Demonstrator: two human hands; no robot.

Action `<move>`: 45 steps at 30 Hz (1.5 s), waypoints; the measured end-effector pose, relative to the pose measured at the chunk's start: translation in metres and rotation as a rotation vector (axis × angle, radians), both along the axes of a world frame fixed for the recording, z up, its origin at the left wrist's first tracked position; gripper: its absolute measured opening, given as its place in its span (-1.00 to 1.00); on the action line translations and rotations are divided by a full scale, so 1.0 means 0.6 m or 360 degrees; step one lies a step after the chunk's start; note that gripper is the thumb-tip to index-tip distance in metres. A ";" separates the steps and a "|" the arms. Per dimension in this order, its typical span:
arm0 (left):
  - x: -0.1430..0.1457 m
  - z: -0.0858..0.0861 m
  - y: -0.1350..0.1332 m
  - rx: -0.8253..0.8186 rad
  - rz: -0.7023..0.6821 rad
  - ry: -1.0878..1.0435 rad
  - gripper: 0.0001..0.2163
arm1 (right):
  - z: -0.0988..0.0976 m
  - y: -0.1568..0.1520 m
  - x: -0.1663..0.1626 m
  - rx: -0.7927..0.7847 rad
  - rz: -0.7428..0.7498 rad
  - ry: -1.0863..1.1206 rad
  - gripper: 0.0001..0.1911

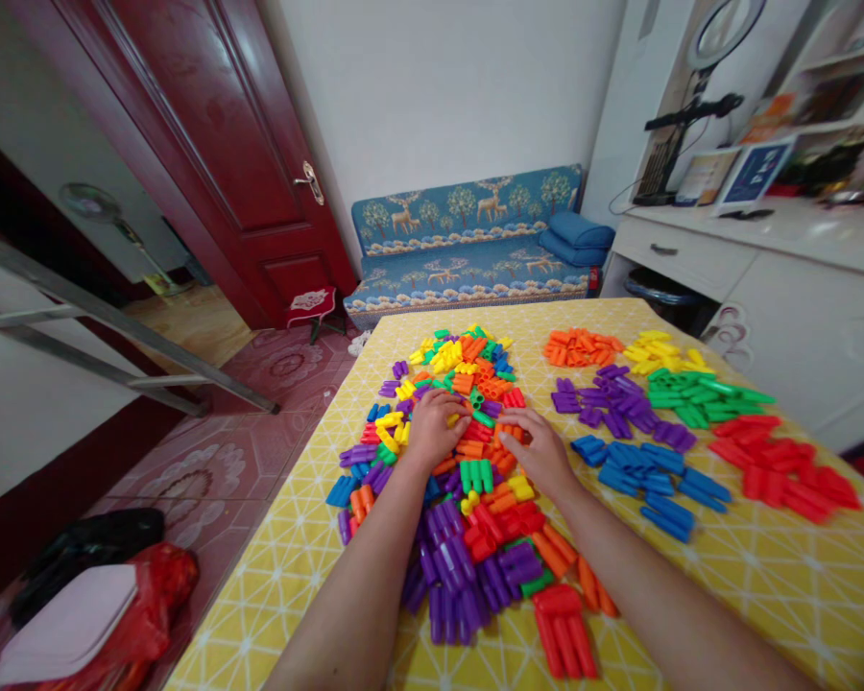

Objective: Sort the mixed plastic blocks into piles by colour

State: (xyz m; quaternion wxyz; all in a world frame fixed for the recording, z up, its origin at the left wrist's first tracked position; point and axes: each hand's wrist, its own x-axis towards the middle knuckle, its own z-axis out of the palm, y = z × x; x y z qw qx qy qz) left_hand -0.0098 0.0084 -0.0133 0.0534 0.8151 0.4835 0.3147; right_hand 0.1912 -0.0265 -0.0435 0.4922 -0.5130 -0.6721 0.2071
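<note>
Both hands rest palm-down on the mixed pile of coloured blocks [461, 451] on the yellow desk [763, 576]: left hand [432, 429], right hand [540, 451]. Sorted blue blocks [648, 475] and red blocks [784, 461] lie to the right.

Mixed pile of blocks [468, 451]: smooth moulded plastic, a slight gloss noted on the purple and red pieces. Sorted blue blocks [648, 475] and red blocks [784, 461]: same glossy plastic. Bench [799, 585] is covered by a yellow cloth, matt, printed with white lines. Door [216, 144]: dark red lacquered wood, high gloss, with a metal handle [309, 180]. Sofa [468, 240] is upholstered in patterned cloth. Floor [208, 461]: glazed tile, faintly reflective.
</note>
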 end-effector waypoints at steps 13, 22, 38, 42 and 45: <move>0.000 0.002 -0.003 -0.0004 -0.0011 -0.0009 -0.88 | -0.002 0.000 0.001 -0.0018 0.0025 0.0007 -0.80; -0.002 -0.001 -0.001 0.0019 -0.0020 -0.0023 -0.88 | -0.002 0.000 0.001 -0.0012 0.0038 0.0026 -0.81; 0.000 0.004 -0.004 0.0022 -0.0016 -0.0003 -0.88 | -0.004 -0.003 -0.002 -0.0011 0.0051 -0.0190 -0.68; 0.000 0.004 -0.002 0.0025 -0.0052 -0.0038 -0.89 | -0.004 -0.005 -0.002 0.0014 0.0129 -0.0362 -0.54; 0.001 0.005 -0.002 -0.0003 -0.0058 -0.0081 -0.89 | 0.000 -0.006 -0.001 -0.0020 0.0124 -0.0342 -0.56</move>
